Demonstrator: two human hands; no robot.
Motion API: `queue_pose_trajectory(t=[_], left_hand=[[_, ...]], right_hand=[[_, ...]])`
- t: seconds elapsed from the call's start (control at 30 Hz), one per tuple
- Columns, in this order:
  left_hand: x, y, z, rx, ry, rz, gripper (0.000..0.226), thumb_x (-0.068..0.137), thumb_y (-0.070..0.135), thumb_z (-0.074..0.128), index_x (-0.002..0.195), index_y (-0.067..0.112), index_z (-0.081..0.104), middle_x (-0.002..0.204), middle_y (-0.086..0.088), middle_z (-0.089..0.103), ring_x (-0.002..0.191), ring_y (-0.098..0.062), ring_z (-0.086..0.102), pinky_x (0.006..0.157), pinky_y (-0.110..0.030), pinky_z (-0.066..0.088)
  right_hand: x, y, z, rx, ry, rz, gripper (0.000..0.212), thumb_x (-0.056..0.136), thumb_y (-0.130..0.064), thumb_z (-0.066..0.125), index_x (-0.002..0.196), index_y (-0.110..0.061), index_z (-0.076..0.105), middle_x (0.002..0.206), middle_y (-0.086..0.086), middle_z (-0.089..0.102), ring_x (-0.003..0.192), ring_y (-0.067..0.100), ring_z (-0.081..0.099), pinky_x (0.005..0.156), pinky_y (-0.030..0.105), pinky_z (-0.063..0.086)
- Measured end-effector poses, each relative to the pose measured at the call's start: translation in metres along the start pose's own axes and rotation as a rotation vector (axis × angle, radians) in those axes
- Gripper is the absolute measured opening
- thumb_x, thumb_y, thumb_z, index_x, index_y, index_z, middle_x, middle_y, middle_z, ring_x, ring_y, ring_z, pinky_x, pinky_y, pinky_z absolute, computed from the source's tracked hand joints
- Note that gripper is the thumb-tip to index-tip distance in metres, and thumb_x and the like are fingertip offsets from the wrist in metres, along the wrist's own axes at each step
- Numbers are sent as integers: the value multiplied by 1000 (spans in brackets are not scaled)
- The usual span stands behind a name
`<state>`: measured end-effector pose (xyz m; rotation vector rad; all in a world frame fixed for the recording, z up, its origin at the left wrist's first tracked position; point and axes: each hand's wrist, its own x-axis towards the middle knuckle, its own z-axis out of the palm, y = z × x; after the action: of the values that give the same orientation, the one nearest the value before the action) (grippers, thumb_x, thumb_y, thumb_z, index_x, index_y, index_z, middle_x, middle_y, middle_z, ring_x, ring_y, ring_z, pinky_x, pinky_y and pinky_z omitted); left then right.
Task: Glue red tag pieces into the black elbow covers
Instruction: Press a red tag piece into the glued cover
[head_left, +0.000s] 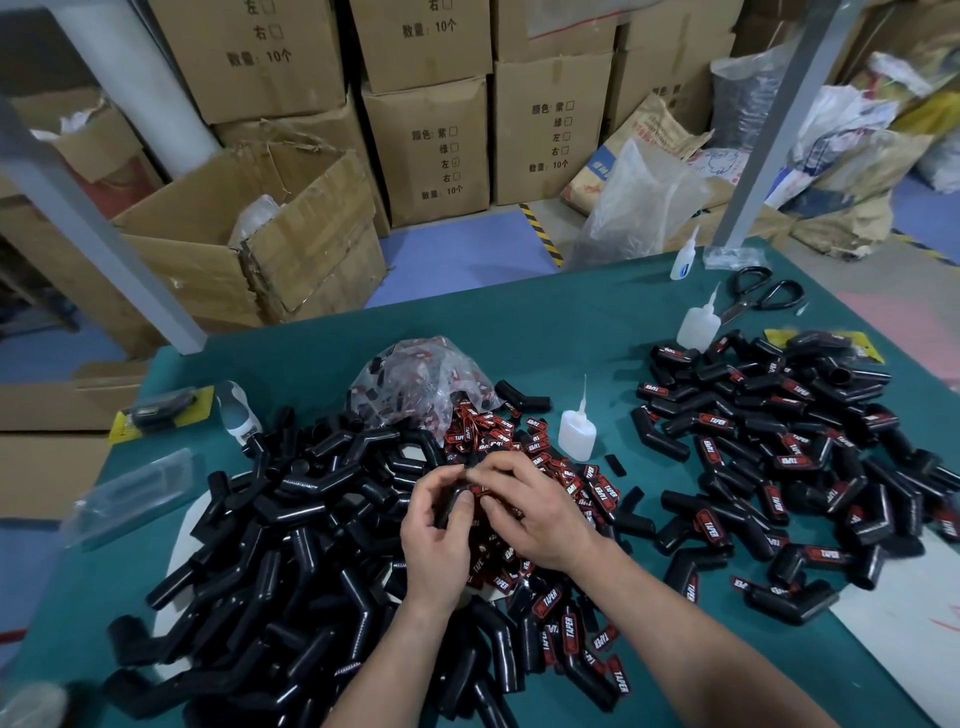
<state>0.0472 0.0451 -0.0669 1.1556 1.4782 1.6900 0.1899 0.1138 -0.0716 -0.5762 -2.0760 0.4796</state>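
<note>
Above the middle of the tabletop, the left hand (436, 525) curls its fingers round one black elbow cover (453, 503). The right hand (530, 514) meets it from the other side, thumb and forefinger pinched on what looks like a red tag (477, 489) at the cover's face. Most of the tag is hidden by the fingertips, so its seating cannot be read.

The step in hand appears to be pressing a tag into its recess. To do it well, the left hand should hold the cover firm so that it cannot roll. The right hand should set the tag square in the pocket and press evenly from one end to the other until the glue takes. Fingertips are best kept off any squeezed-out glue at the edges.

The untagged covers (291, 545) are heaped from the left edge to the near edge. Loose tags (524, 449) spill from a clear plastic bag (415, 384) just beyond the hands. A glue bottle (576, 431) stands upright beside them, within easy reach of the right hand. The finished covers (779, 441), their red labels showing, fill the right side of the tabletop (545, 322).
</note>
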Motion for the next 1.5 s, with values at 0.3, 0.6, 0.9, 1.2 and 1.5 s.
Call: queue_pose_trajectory(t=[0.3,0.6,0.9,1.2,1.5], left_hand=[[5,4,0,-83,56,-70,14,92,16,75,98,28,77,102,1,78,98,-15,72,88,-21,54],[3,4,1,-69,35,-82,19,87,16,73,102,27,75,105,2,76,100,-14,71,89,-23,56],[7,0,0,-116,52,-146,15,91,24,68,102,30,78,106,-2,77,103,-20,72,93,-35,58],[6,-4,2,47,-85,-141,38,97,8,70,110,43,76,115,13,76,114,-10,70,101,-32,55],[3,1,2,-55,-79,-132,30,90,15,65,111,33,75,115,1,76,112,-24,70,99,-42,56]], right_hand=[[0,0,-2,98,50,71,31,100,-12,61,130,-3,61,121,9,59,115,17,59,98,28,49],[1,-1,-5,100,78,199,20,99,-16,62,111,-2,71,105,5,68,99,11,64,87,27,53],[3,-4,-6,142,82,151,22,96,-12,69,115,-3,69,113,6,63,108,18,63,92,32,53],[3,-4,-12,187,116,309,20,96,-7,63,113,-1,72,110,10,65,104,15,65,88,25,53],[6,-7,-13,170,141,327,19,94,0,60,107,3,74,107,10,67,102,15,65,90,30,53]])
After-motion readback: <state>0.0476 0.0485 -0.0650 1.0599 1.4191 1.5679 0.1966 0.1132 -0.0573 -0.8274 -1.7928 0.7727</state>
